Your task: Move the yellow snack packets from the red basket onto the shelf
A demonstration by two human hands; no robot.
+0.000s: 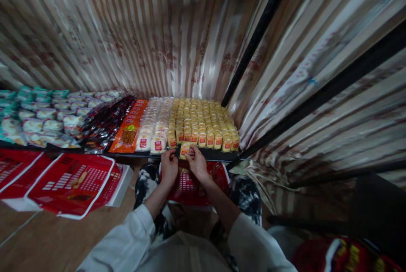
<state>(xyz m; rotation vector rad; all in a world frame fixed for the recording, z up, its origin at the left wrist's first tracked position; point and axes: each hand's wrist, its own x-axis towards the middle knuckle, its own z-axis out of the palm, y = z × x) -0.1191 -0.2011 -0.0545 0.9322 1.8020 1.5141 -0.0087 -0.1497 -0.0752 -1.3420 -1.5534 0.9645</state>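
Observation:
My right hand [198, 164] pinches a small yellow snack packet [184, 151] with a red and white label, upright at the shelf's front edge. Just to its left, my left hand [168, 168] has its fingers curled together; whatever they hold, if anything, is hidden. Beyond both hands, several tight rows of the same yellow packets [203, 119] stand on the black shelf [209, 154]. White packets [158, 144] with red labels line up on their left. Between my knees, under my hands, is a red basket or bag [185, 187], its contents mostly hidden.
Left along the shelf lie an orange snack bag [129, 126], dark shiny packets [104, 124] and white-and-teal packets [44, 115]. Red printed boxes or bags [74, 183] stand below. A black pole [256, 37] slants beside the striped curtain [142, 31].

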